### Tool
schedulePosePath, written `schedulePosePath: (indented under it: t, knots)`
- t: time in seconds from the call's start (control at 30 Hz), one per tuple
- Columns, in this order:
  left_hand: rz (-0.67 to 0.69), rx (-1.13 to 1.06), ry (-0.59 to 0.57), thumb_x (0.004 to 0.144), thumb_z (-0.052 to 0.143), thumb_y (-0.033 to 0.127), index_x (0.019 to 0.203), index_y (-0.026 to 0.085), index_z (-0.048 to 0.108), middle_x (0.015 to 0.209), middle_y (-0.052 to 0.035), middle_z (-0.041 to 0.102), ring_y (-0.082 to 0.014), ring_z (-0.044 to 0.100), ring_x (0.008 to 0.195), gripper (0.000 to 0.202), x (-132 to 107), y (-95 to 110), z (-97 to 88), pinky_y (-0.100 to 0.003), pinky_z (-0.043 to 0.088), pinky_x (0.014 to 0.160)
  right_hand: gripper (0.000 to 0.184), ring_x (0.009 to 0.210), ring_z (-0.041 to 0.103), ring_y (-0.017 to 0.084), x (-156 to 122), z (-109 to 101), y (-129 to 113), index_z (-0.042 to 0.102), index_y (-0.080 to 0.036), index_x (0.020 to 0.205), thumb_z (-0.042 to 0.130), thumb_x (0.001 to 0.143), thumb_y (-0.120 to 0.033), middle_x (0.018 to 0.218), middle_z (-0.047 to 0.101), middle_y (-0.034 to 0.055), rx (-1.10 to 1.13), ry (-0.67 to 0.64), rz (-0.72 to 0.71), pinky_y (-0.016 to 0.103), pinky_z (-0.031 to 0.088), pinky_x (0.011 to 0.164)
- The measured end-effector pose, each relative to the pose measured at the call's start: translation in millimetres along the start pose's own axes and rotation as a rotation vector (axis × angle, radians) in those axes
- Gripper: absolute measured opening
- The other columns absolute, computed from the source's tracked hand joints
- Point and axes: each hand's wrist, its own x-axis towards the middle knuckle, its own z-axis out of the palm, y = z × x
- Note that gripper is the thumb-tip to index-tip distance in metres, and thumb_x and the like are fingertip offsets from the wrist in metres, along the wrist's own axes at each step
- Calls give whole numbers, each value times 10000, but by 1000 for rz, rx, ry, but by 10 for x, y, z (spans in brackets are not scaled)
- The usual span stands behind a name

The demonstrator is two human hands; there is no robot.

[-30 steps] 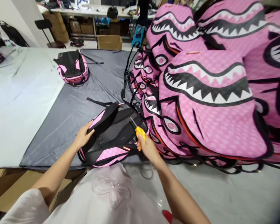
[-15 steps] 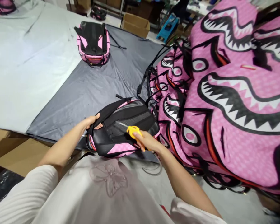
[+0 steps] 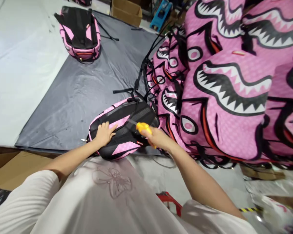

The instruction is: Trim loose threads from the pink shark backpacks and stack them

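A backpack (image 3: pixel 143 112) lies on the grey table cover in front of me, its black back panel and pink-and-black shoulder straps facing up. My left hand (image 3: pixel 104 134) rests on its left part, fingers spread over a shoulder strap (image 3: pixel 120 123). In my right hand (image 3: pixel 156 138) is a yellow gun-shaped tool (image 3: pixel 143 127) with a thin, pale nozzle pointing left over the back panel. Whether the nozzle touches the fabric I cannot tell. The tool's handle is mostly hidden by my fingers.
Pink backpacks with shark-mouth prints (image 3: pixel 234 87) are piled high on the right, against the backpack's right end. Another backpack (image 3: pixel 80 32) lies farther back on the left. An open cardboard box (image 3: pixel 127 13) and a blue stool (image 3: pixel 160 14) stand behind the table.
My left hand has let go of the raised shoulder strap and now lies on it, pressed down on the backpack. The tool stays over the panel. The view has shifted right and down.
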Motion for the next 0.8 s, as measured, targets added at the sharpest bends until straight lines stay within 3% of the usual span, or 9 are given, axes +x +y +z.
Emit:
schedulePosePath:
  t: [0.07,0.17,0.23,0.3,0.37,0.5,0.63,0.73,0.8]
  knots:
    - [-29,31,-13,981,448,423,1501,316,443,1273,-205,523,-351,514,1119,531,49,-116,11,-449,426,876,494,475,594,157,-89,-34,105,663,-158,1138,491,952,-582,617,659,29,-35,-59,72,238,431,485]
    - [-182,9,9,965,488,414,1495,285,455,1256,-215,529,-377,506,1147,547,182,-309,-113,-463,439,875,551,503,610,162,-241,-89,304,639,-118,1184,422,984,-583,646,673,63,-106,165,271,243,445,532]
    - [-234,11,76,952,516,419,1467,257,498,1363,-233,481,-409,464,1231,540,210,-298,-259,-511,424,930,555,495,604,160,-358,-96,431,639,-115,1169,445,973,-597,638,670,64,-81,85,293,244,451,545]
    - [-111,11,179,952,516,428,1446,239,519,1488,-221,397,-410,395,1328,530,129,-137,-379,-539,378,1014,543,465,583,156,-472,-68,529,653,-127,1116,460,963,-611,599,647,47,-8,-49,272,248,452,532]
    - [151,-18,197,940,531,472,1451,231,505,1551,-189,354,-376,360,1379,565,-52,112,-401,-519,347,1074,525,433,561,156,-565,-22,593,656,-134,1076,447,971,-604,548,610,28,40,-16,307,251,437,503]
    - [377,-20,-140,810,722,448,1507,204,422,1563,-213,371,-376,408,1361,797,-472,520,-138,-498,407,1035,430,397,525,140,-676,62,642,662,-153,966,558,932,-569,517,592,13,161,-59,269,240,397,454]
    - [285,-116,-226,835,669,228,1496,188,443,1556,-236,380,-399,454,1332,700,-601,566,84,-536,410,1022,408,369,507,146,-731,78,641,631,-161,889,535,945,-554,460,556,3,210,-25,302,244,369,408]
    - [93,-571,-215,891,611,309,1325,204,619,1416,-184,569,-371,537,1271,447,-436,395,64,-498,414,1051,396,367,504,144,-794,23,663,593,-175,802,544,944,-542,447,544,0,286,-91,285,247,385,414]
    - [-96,-806,-224,972,464,410,1196,181,669,1225,-174,689,-317,663,1084,381,-244,208,23,-424,513,918,438,370,503,141,-860,-11,680,563,-190,770,496,954,-582,454,541,-2,364,60,266,246,386,412]
